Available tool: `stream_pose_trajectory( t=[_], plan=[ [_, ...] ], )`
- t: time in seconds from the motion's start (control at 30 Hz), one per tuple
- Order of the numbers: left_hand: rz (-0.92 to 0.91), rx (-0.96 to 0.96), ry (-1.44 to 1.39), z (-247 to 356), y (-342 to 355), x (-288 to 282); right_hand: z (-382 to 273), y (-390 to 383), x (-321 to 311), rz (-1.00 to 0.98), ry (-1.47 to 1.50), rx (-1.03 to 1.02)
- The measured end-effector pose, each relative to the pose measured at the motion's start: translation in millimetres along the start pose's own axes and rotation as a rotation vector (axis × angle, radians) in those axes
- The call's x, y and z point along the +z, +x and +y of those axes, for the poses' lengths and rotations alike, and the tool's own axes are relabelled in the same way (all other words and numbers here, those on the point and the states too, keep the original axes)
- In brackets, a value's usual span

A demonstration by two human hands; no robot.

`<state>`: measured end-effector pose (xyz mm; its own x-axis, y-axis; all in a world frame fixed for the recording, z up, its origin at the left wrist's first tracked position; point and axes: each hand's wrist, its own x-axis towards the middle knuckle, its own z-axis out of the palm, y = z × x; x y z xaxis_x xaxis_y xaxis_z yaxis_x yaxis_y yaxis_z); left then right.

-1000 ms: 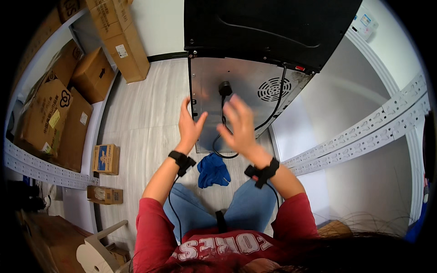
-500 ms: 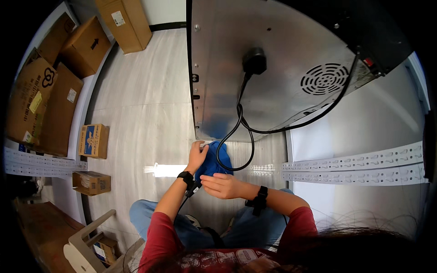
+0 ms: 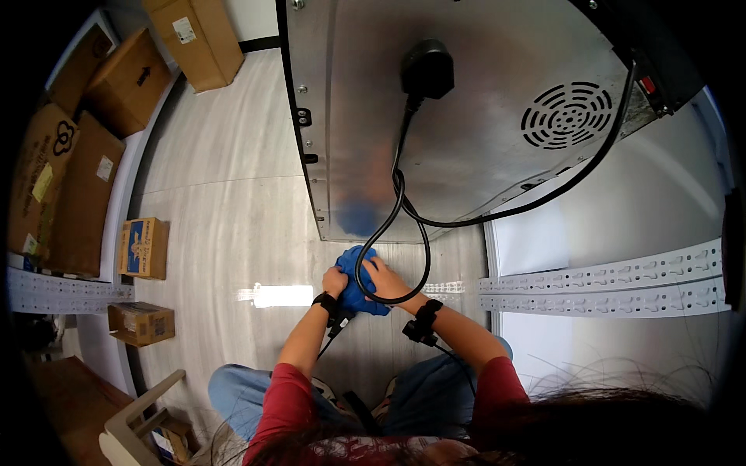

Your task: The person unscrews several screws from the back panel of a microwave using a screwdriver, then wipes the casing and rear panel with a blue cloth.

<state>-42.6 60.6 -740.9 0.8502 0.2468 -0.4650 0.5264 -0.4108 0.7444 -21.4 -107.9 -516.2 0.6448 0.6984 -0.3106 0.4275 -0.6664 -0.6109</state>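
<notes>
A crumpled blue cloth (image 3: 353, 298) is bunched between my two hands, low in front of the metal panel. My left hand (image 3: 335, 281) has its fingers curled into the cloth's left side. From the right, my right hand (image 3: 386, 284) grips the cloth's upper right part, its fingers partly sunk in the folds. A loop of black power cable (image 3: 426, 260) hangs in front of my right hand and the cloth. The cable's plug (image 3: 427, 70) sits on the bare metal panel (image 3: 474, 155) of a large appliance.
Round vent slots (image 3: 569, 118) pierce the panel's right side. White slotted uprights (image 3: 598, 287) stand to the right. Cardboard boxes (image 3: 89, 198) fill a shelf at left, with small cartons (image 3: 144, 247) beside it. A beige chair-like frame (image 3: 140, 412) stands at lower left.
My right hand has moved up and forward from its raised place onto the cloth. My left fingers have curled into the cloth, now more bunched. The view has come closer to the panel.
</notes>
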Motion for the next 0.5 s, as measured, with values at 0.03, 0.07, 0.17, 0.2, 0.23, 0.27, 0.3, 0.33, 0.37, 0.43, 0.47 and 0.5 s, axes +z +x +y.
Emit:
stream_pose_trajectory(
  t=[0.03, 0.07, 0.17, 0.2, 0.23, 0.27, 0.3, 0.33, 0.37, 0.43, 0.47, 0.5],
  plan=[
    [-0.055, -0.012, -0.137, 9.4, -2.0, -7.9, 4.2, -2.9, 0.6, 0.038, 0.024, 0.002],
    [-0.095, -0.031, -0.264, 19.7, -7.7, -27.9, 1.9, -1.4, 3.7, 0.072, 0.059, -0.012],
    [-0.392, -0.082, -0.561, 150.5, -94.5, -72.2, 38.1, -22.1, 21.1, 0.178, 0.208, 0.1],
    [-0.386, -0.091, -0.628, 157.5, -107.1, -97.7, 21.3, -13.0, 21.7, 0.149, 0.229, 0.087],
    [-0.354, -0.084, -0.646, 163.3, -119.3, -125.6, 4.1, -6.0, 24.0, 0.12, 0.249, 0.08],
    [-0.384, -0.054, -0.649, 188.2, -132.1, -138.3, 20.0, 1.1, 40.8, 0.254, 0.065, 0.034],
    [-0.358, -0.054, -0.672, 193.7, -150.9, -163.4, -6.6, 8.9, 34.4, 0.167, 0.285, -0.005],
    [-0.319, -0.047, -0.67, 201.9, -168.4, -187.9, -31.8, 14.1, 27.0, 0.072, 0.503, -0.035],
    [-0.279, 0.005, -0.62, 199.5, -179.4, -215.4, -67.4, 15.9, 13.8, -0.03, 0.707, -0.075],
    [-0.178, 0.113, -0.623, 227.5, -201.9, -249.5, -115.9, 14.5, -5.2, 0.308, 0.594, -0.137],
    [-0.13, 0.187, -0.586, 237.3, -210.9, -271.6, -137.3, 19.0, -15.7, 0.375, 0.58, -0.106],
    [-0.084, 0.244, -0.551, 242.3, -221.9, -291.5, -161.3, 18.4, -24.3, 0.43, 0.572, -0.063]
  ],
)
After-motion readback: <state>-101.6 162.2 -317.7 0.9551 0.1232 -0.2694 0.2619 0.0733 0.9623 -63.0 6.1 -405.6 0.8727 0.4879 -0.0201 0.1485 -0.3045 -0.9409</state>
